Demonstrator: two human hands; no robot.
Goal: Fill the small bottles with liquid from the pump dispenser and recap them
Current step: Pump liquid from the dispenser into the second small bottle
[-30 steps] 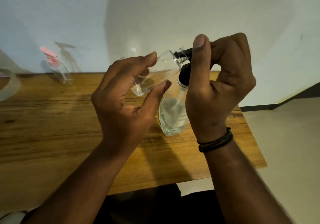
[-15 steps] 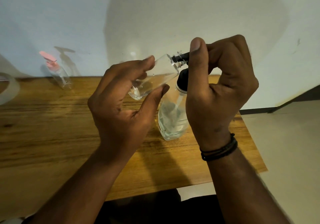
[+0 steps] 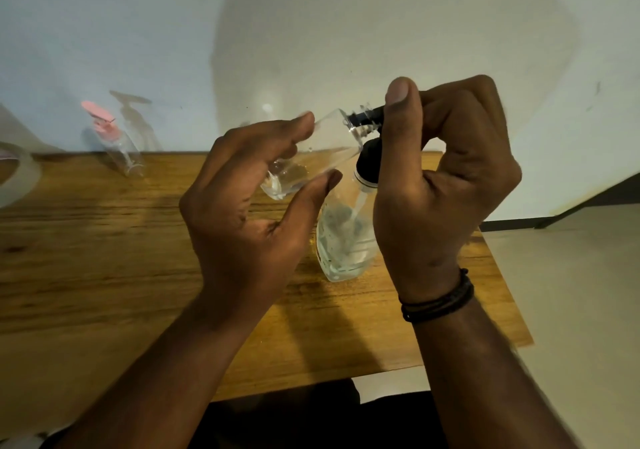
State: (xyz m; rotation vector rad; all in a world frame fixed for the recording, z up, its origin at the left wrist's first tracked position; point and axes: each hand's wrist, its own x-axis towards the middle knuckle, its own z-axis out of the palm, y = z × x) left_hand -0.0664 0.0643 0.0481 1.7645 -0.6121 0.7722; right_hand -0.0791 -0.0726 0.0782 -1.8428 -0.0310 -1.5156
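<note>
- Filling step: left hand [image 3: 249,206] pinches the tilted small bottle [image 3: 311,157] between thumb and fingers, neck at the spout.
- Right hand [image 3: 446,185] curls around the pump dispenser [image 3: 346,237] head; next, probably another press.

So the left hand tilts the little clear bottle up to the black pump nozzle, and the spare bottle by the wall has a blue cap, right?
Not quite: the cap is pink, not blue, as the head view shows on the spare bottle by the wall. The rest holds: the left hand tilts the small clear bottle to the black pump nozzle, which the right hand grips.
</note>
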